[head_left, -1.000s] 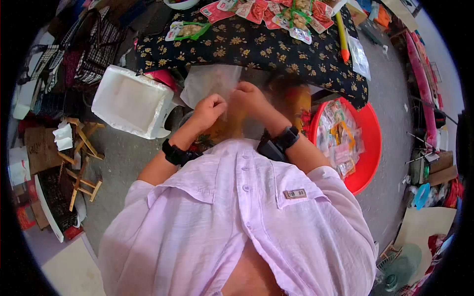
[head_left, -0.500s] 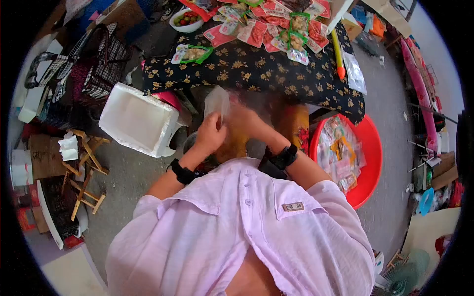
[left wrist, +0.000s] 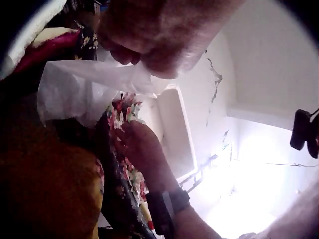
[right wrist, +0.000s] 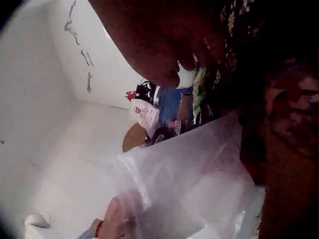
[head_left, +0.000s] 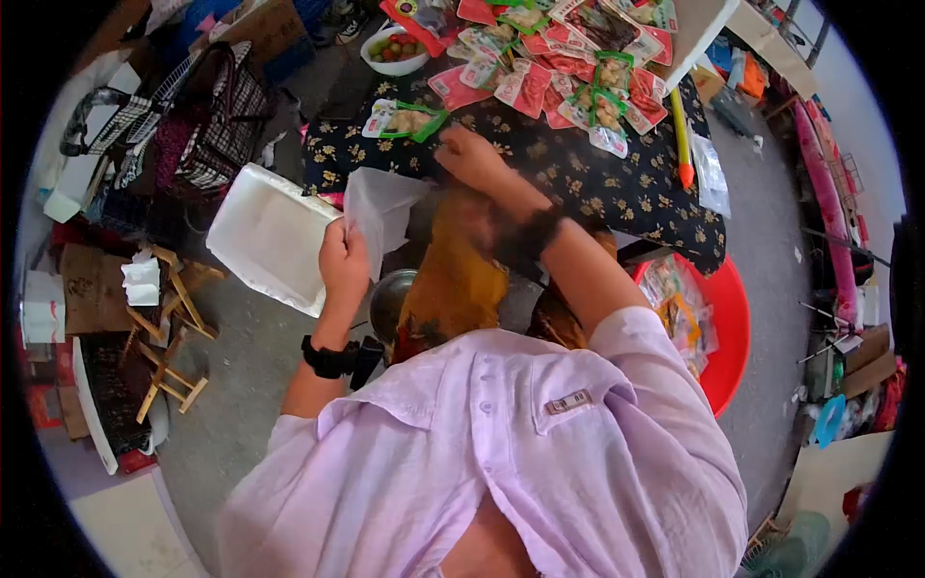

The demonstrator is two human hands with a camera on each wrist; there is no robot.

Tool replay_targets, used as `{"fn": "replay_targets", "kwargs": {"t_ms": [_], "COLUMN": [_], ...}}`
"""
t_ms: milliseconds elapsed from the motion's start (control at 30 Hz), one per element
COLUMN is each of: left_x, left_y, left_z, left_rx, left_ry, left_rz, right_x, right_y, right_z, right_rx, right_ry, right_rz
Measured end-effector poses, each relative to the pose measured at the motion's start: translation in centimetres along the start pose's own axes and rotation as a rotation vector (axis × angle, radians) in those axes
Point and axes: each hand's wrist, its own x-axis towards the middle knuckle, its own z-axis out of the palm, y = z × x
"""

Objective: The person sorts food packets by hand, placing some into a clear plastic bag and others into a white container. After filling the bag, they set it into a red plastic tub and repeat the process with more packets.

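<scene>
At the left of the head view, my left hand (head_left: 344,260) grips the edge of a translucent plastic bag (head_left: 381,207), which hangs above the person's lap. The left wrist view shows the left hand (left wrist: 164,37) over the bag (left wrist: 75,89). My right hand (head_left: 474,162), with fingers bent, is over the near edge of the flower-patterned tablecloth (head_left: 540,159), just right of a green-edged packet (head_left: 405,120). In the right wrist view, the right hand (right wrist: 159,40) has thumb and fingertips apart, a white and green packet (right wrist: 187,78) showing beyond them.
Red and green food packets (head_left: 525,87) lie across the table beside a white bowl of small fruit (head_left: 396,67). A white foam box (head_left: 275,231) stands at left, a metal bowl (head_left: 387,306) near the knees, and a red tub (head_left: 729,328) of packets at right.
The hands have moved apart: the left leftward with the bag, the right up over the table edge. The bag now hangs wider, and more of the table has come into view.
</scene>
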Motion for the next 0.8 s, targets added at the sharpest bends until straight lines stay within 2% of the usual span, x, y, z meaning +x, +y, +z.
{"fn": "replay_targets", "kwargs": {"t_ms": [67,133,200,233,333,367,467,600,667,733,800], "left_x": [0.4,0.4,1.3,1.5,2.4,2.7,4.1,7.7,9.0,9.9,10.2], "left_y": [-0.9,-0.9,-1.1,-1.6,-1.7,-1.6,-1.1,-2.0,-1.2,-0.6,0.2], "left_z": [-0.4,-1.5,-1.6,-1.6,-1.8,-1.8,-2.2,-0.7,1.4,4.4,7.8], "left_rx": [0.039,0.058,0.06,0.06,0.058,0.062,0.122,0.158,0.153,0.321,0.374], "left_ry": [0.059,0.068,0.07,0.088,0.127,0.137,0.133,0.018,0.025,-0.004,-0.139], "left_rz": [0.048,-0.032,-0.035,-0.019,0.012,0.014,0.048,0.118,0.221,0.245,0.27], "right_x": [2.4,4.3,6.1,6.0,6.2,6.1,4.7,1.1,-0.5,-1.8,-2.4], "right_y": [-0.2,-0.2,0.5,1.2,1.2,1.2,1.8,2.5,3.3,4.4,6.0], "right_z": [1.0,2.8,4.0,4.8,5.0,4.4,2.9,-1.2,-3.4,-5.4,-6.9], "right_rx": [-0.149,-0.348,-0.55,-0.706,-0.668,-0.587,-0.543,-0.558,-0.689,-0.773,-0.81], "right_ry": [0.083,0.186,0.044,0.156,0.104,-0.067,-0.122,-0.162,-0.084,-0.009,0.058], "right_rz": [-0.068,-0.143,-0.091,-0.147,-0.033,0.027,-0.03,-0.26,-0.303,-0.283,-0.211]}}
